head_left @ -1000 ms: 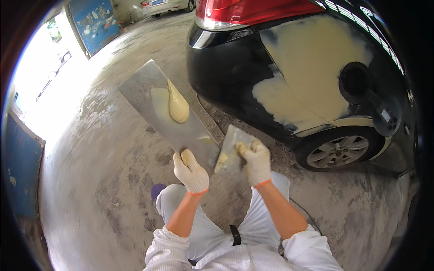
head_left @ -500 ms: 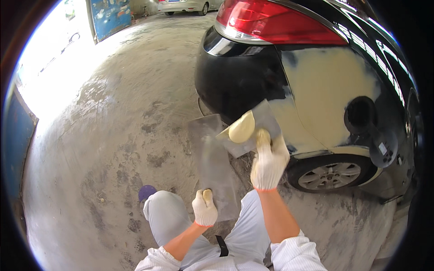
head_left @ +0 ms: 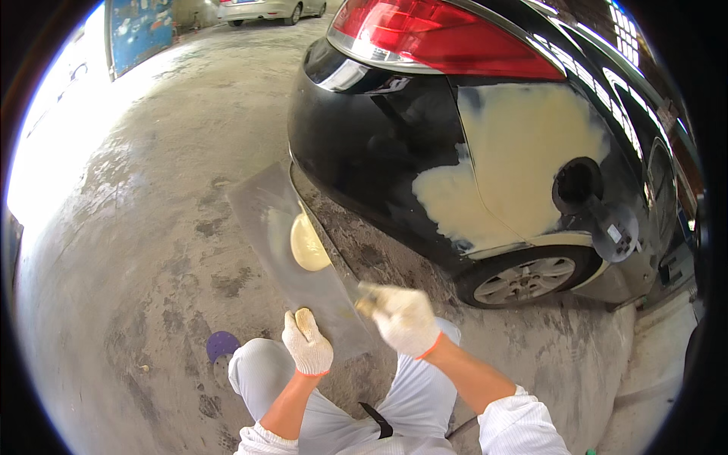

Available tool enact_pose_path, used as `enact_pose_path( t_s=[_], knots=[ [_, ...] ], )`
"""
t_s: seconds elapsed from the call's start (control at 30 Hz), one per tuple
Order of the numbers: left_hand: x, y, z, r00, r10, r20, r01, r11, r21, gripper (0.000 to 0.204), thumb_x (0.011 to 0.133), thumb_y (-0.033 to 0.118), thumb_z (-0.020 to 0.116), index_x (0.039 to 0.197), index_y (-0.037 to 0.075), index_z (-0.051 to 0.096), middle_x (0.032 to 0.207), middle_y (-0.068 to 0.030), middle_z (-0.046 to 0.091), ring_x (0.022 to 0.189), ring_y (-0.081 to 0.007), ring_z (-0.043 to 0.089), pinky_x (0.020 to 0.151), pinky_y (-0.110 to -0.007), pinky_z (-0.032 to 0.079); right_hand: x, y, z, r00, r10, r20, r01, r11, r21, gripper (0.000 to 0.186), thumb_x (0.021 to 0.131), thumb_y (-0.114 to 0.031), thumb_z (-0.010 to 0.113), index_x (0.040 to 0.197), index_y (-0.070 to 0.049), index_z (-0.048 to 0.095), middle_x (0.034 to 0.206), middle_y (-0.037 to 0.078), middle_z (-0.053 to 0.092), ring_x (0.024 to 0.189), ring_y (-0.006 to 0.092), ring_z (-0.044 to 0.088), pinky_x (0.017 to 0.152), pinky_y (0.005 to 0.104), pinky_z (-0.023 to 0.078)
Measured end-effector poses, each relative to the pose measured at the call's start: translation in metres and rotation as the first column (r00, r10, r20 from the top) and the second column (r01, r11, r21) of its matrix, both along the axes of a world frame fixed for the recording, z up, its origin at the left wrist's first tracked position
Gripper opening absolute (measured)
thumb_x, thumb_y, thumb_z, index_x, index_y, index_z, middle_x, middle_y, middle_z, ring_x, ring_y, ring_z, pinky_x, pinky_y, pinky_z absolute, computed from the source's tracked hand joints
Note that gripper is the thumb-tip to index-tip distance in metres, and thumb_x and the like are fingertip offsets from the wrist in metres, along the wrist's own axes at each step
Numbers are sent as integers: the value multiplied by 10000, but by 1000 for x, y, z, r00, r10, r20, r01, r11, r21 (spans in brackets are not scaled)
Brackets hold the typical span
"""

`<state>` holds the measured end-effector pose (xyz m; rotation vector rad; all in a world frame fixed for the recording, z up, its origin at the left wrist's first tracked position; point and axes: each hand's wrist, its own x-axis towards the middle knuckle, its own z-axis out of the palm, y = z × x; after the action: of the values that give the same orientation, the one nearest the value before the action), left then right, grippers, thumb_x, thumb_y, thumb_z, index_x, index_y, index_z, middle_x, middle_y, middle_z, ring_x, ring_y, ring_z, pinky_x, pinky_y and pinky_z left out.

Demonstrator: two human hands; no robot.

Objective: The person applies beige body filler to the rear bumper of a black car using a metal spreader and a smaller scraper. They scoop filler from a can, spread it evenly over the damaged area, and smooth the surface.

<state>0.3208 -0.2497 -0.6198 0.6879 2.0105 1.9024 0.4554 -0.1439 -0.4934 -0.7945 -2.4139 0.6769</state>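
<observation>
In my left hand (head_left: 307, 341) I grip the near end of a long grey mixing board (head_left: 265, 216), the gloved thumb on top. A mound of pale yellow body filler (head_left: 308, 244) lies on the board near its right edge. My right hand (head_left: 407, 320), in a white glove and blurred at the fingertips, is closed beside the board's right edge. It holds the putty spreader, whose blade is turned nearly edge-on and hardly shows. Ahead to the right is a black car's rear corner, with a broad patch of beige filler (head_left: 523, 152) on the panel.
The car's red tail light (head_left: 447, 38) is above the patch. An open fuel flap (head_left: 613, 230) sticks out over the rear wheel (head_left: 525, 282). A purple sanding disc (head_left: 222, 346) lies on the stained concrete floor by my left knee. A silver car (head_left: 262, 9) stands far back.
The filler mound was on the spreader and now lies on the board. My right hand has moved down and left to the board's edge. The board has tilted leftward, and the view has shifted.
</observation>
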Motion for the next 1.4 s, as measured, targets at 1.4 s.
enact_pose_path(
  t_s=[1.4],
  knots=[
    [127,127,76,936,97,-338,-76,994,74,340,1146,291,597,1036,-30,619,960,-92,614,898,-172,531,813,-366,503,143,176,-53,663,-583,-470,-507,112,-855,229,1099,-214,616,1074,-30,750,960,42,731,925,160,685,852,357,557]
  ],
)
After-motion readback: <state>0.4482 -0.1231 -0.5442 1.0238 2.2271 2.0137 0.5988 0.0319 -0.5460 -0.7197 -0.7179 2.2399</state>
